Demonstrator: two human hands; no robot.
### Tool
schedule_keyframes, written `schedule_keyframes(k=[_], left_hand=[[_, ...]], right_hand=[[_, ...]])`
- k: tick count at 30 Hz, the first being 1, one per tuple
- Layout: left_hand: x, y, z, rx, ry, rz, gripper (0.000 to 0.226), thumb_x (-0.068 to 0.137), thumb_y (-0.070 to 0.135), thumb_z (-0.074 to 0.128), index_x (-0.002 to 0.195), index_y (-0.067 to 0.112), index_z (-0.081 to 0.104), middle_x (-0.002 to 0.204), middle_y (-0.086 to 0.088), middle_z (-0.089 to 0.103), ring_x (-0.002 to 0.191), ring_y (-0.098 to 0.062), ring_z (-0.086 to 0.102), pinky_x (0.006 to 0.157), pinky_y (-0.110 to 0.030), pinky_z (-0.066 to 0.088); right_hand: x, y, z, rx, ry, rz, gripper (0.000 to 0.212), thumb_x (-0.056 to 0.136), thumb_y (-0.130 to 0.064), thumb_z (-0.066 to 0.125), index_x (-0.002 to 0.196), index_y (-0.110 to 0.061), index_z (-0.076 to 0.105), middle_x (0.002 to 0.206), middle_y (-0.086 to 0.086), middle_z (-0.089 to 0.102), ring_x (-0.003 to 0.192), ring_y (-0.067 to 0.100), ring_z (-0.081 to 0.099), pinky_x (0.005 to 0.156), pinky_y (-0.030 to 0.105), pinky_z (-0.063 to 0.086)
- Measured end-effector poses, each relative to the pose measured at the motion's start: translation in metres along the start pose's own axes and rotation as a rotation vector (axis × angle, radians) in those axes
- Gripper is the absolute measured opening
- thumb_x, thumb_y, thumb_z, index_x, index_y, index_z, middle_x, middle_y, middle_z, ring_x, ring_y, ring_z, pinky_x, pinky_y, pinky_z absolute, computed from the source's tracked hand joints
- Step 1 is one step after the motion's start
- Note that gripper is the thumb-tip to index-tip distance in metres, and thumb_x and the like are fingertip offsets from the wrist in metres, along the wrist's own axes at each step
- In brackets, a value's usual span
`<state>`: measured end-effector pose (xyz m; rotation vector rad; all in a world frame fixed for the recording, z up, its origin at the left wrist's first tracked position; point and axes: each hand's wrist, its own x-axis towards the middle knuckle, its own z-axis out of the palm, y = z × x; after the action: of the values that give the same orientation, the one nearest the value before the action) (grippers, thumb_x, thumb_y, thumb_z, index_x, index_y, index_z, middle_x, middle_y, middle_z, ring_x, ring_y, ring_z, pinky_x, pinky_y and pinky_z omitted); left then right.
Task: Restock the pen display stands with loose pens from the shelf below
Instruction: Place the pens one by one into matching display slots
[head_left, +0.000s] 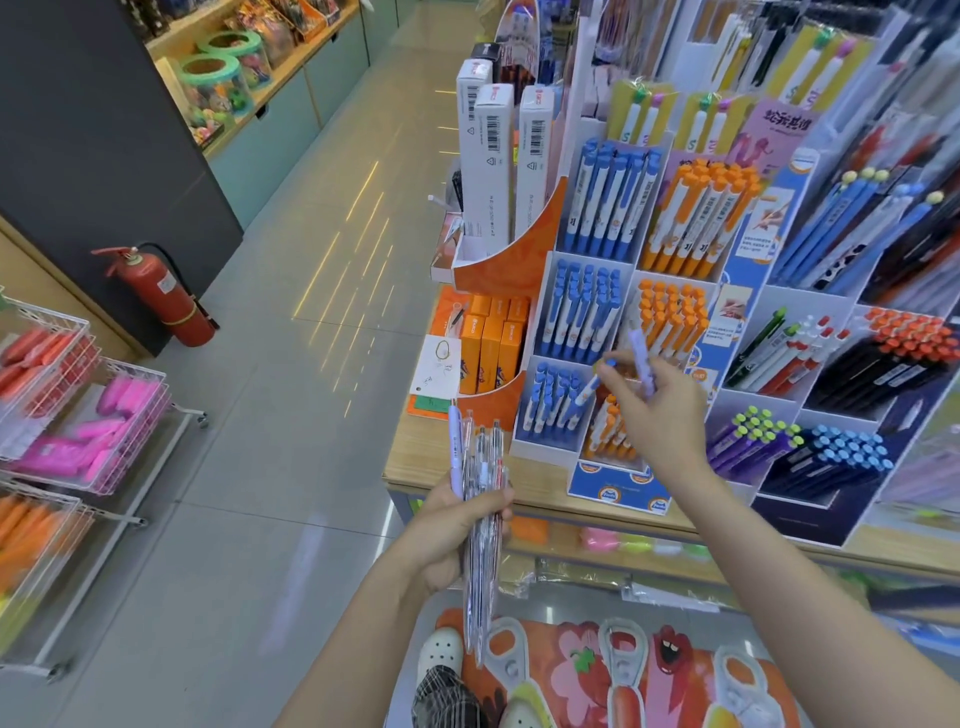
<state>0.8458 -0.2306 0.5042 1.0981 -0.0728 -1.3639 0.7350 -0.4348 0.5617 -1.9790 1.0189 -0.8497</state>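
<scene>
A: What fills the right half of the frame?
B: A tiered pen display stand (574, 260) on the wooden counter (421, 452), its compartments packed with blue pens (613, 200) on the left and orange pens (698, 218) on the right. Dark pen racks stand further right.
A: And on the left?
B: Grey floor, wire baskets of pink cases (111, 431) at mid left, and a red fire extinguisher (163, 299) against the dark wall.
A: The hands?
B: The left hand (457, 530), lower centre, grips a bunch of clear loose pens (483, 519), tips pointing down. The right hand (660, 410), centre right, is just in front of the stand's lower compartments; its fingers pinch one blue-and-white pen (592, 387) and also hold a lilac pen (643, 361), which is blurred.
</scene>
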Motion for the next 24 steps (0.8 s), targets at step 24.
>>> schedule_keyframes(k=[24], left_hand=[[-0.001, 0.0, -0.01, -0.11, 0.046, -0.022, 0.038, 0.079, -0.002, 0.078, 0.108, 0.005, 0.056, 0.08, -0.011, 0.059, 0.064, -0.02, 0.057, 0.054, -0.028, 0.053]], right_hand=[[-0.018, 0.045, 0.041, -0.313, -0.017, -0.138, 0.03, 0.089, -0.031, 0.07, 0.069, -0.009, 0.062, 0.057, -0.001, 0.05, 0.053, 0.02, 0.046, 0.05, 0.032, 0.03]])
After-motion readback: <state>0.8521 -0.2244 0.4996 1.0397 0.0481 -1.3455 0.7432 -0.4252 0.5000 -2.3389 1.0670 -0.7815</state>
